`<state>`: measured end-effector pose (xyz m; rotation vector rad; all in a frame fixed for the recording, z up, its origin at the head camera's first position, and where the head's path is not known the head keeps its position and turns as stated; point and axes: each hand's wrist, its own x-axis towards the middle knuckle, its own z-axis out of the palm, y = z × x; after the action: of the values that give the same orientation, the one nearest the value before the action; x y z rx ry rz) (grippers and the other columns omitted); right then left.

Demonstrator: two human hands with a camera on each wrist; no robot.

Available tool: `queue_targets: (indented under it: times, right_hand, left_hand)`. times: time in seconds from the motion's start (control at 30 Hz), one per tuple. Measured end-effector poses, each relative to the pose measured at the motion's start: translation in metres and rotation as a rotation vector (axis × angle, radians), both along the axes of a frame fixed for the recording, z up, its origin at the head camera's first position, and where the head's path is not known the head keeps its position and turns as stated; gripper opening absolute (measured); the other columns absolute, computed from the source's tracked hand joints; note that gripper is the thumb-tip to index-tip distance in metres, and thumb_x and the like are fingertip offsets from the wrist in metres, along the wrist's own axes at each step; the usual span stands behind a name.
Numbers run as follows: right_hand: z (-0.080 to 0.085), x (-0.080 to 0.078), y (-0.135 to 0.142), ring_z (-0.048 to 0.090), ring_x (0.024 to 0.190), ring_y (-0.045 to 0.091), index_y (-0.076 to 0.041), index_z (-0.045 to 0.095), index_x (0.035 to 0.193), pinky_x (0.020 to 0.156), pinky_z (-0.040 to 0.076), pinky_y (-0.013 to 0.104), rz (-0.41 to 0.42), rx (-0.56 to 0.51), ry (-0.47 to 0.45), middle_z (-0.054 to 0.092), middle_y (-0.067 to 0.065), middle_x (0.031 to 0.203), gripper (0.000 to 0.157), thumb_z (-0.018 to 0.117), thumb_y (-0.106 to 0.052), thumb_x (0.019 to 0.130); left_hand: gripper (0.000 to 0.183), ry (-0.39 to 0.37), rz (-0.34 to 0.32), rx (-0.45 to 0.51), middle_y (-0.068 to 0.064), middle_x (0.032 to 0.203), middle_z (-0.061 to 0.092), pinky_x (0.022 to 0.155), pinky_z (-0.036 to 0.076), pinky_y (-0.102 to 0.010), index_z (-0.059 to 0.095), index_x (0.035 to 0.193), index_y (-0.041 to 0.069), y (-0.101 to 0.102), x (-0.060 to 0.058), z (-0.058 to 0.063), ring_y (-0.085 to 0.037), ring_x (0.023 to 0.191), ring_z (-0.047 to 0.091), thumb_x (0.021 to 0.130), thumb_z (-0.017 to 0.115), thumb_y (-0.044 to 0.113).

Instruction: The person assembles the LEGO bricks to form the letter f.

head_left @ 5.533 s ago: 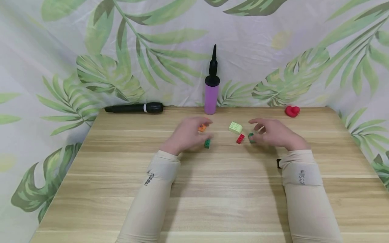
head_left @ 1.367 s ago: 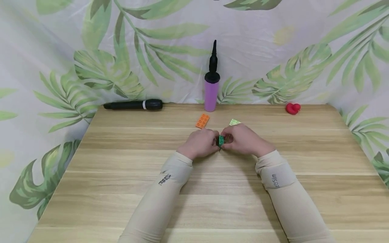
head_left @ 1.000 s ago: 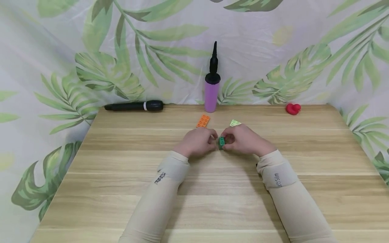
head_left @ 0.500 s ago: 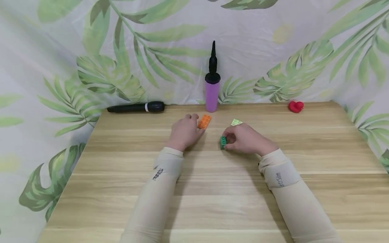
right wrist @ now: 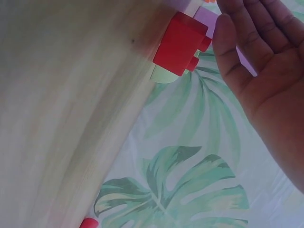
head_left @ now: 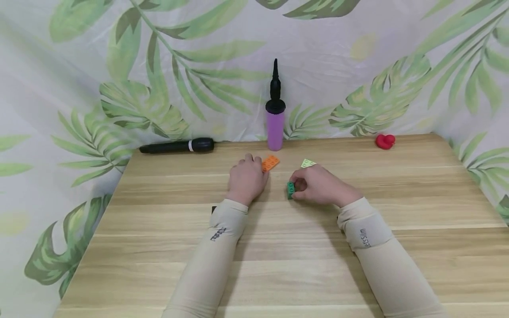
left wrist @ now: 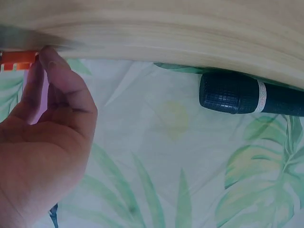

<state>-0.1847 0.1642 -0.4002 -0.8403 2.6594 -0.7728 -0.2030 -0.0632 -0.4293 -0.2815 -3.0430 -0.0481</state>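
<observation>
My left hand (head_left: 247,179) pinches the near left end of a flat orange toy brick (head_left: 271,163), which is also at the fingertips in the left wrist view. My right hand (head_left: 322,183) holds a green two-stud toy brick (head_left: 290,190) between thumb and fingers, low over the table or on it. Behind that hand lies a pale green toy brick (head_left: 307,163), partly covered. In the right wrist view a red toy brick (right wrist: 181,45) sits by the fingers; the hand hides it in the head view.
A purple balloon pump (head_left: 275,128) with a black nozzle stands at the back edge of the wooden table (head_left: 286,265). A black microphone-like object (head_left: 179,145) lies back left, and a red duck-shaped toy (head_left: 385,141) sits back right. A leaf-print cloth hangs behind.
Both hands met at the green brick in the middle. My left hand has since released it, moved back left and gripped the orange brick, which has turned slightly. The right keeps the green brick.
</observation>
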Motion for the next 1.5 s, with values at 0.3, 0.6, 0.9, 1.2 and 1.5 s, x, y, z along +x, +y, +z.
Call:
queue_targets:
  times: [0.3, 0.6, 0.9, 1.2, 1.5]
  right_hand:
    - [-0.001, 0.002, -0.003, 0.067, 0.086, 0.013, -0.005, 0.076, 0.113, 0.083, 0.058, 0.036, -0.007, 0.014, -0.002, 0.074, 0.001, 0.092, 0.029, 0.085, -0.019, 0.089]
    - [0.003, 0.000, -0.008, 0.066, 0.088, 0.014, -0.004, 0.075, 0.117, 0.084, 0.057, 0.037, -0.018, 0.039, -0.016, 0.074, 0.002, 0.094, 0.033, 0.084, -0.019, 0.089]
    - [0.003, -0.001, -0.006, 0.067, 0.090, 0.014, -0.005, 0.074, 0.120, 0.086, 0.058, 0.037, -0.009, 0.037, -0.028, 0.074, 0.002, 0.097, 0.036, 0.084, -0.020, 0.089]
    - [0.016, -0.004, 0.015, 0.071, 0.094, 0.018, -0.006, 0.070, 0.129, 0.086, 0.059, 0.041, -0.101, -0.037, 0.001, 0.076, 0.003, 0.103, 0.041, 0.079, -0.028, 0.096]
    - [0.021, -0.002, 0.017, 0.071, 0.089, 0.018, -0.007, 0.067, 0.136, 0.081, 0.059, 0.039, -0.124, -0.067, 0.050, 0.075, 0.007, 0.111, 0.049, 0.083, -0.024, 0.093]
  left_hand:
    - [0.034, -0.129, -0.005, 0.106, -0.013, 0.108, 0.065, 0.078, 0.059, -0.052, 0.070, 0.102, 0.005, -0.007, 0.001, 0.010, -0.034, 0.092, 0.070, 0.101, 0.069, 0.039]
    - [0.029, -0.188, -0.052, 0.129, -0.007, 0.100, 0.066, 0.077, 0.058, -0.048, 0.075, 0.109, 0.007, -0.011, 0.000, 0.018, -0.026, 0.086, 0.066, 0.094, 0.075, 0.031]
    - [0.038, -0.232, -0.080, 0.284, -0.001, 0.103, 0.072, 0.082, 0.054, -0.043, 0.076, 0.119, 0.011, -0.012, 0.000, 0.032, -0.022, 0.091, 0.065, 0.088, 0.081, 0.033]
    - [0.040, -0.278, -0.130, 0.349, 0.001, 0.120, 0.074, 0.092, 0.053, -0.043, 0.075, 0.124, 0.016, -0.005, 0.003, 0.043, -0.021, 0.107, 0.066, 0.089, 0.079, 0.034]
    - [0.037, -0.257, -0.237, 0.353, 0.002, 0.114, 0.073, 0.085, 0.054, -0.041, 0.076, 0.117, 0.016, 0.007, 0.012, 0.049, -0.019, 0.098, 0.065, 0.089, 0.082, 0.039]
